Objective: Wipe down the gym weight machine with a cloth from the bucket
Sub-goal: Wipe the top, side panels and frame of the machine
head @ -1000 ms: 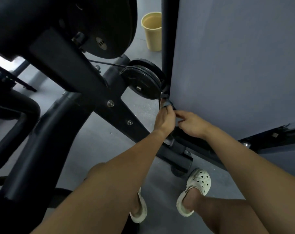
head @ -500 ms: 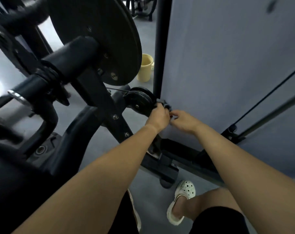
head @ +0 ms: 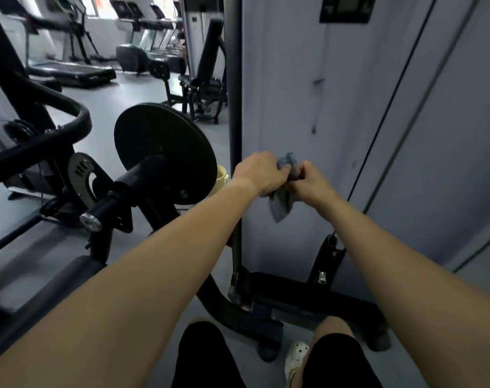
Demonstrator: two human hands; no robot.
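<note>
Nearest you, below the grey panel [head: 308, 93], your black shorts [head: 202, 357] run off the bottom edge, and a pale perforated shoe [head: 295, 357] shows only in part between your legs. Just past them, at the foot of the panel, lies the machine's black base frame [head: 294, 289], its bolts and brackets dim and hard to read. Both your bare forearms reach up in front of the panel's lower half. There your left hand [head: 262, 173] has its fingers curled round the grey cloth [head: 283, 201], and your right hand [head: 312, 186] grips the same cloth from the other side. You see only the backs of both hands, so the fingertips are hidden. The cloth is bunched between the two hands in front of the panel, with a loose end hanging below them; whether it touches the panel cannot be told. A thin black cable [head: 392, 93] runs slantwise up the panel, right of your hands. Along the panel's left edge stands a black upright post [head: 234, 79]. Left of the panel, a large black weight plate [head: 165, 152] covers nearly all of the yellow bucket [head: 222, 177], of which only a sliver shows between plate and post. At the panel's top a dark label [head: 346, 8] is cut off. Farthest, well left of the panel, a seat machine [head: 202, 79] and a row of treadmills [head: 70, 71] are blurred.
</note>
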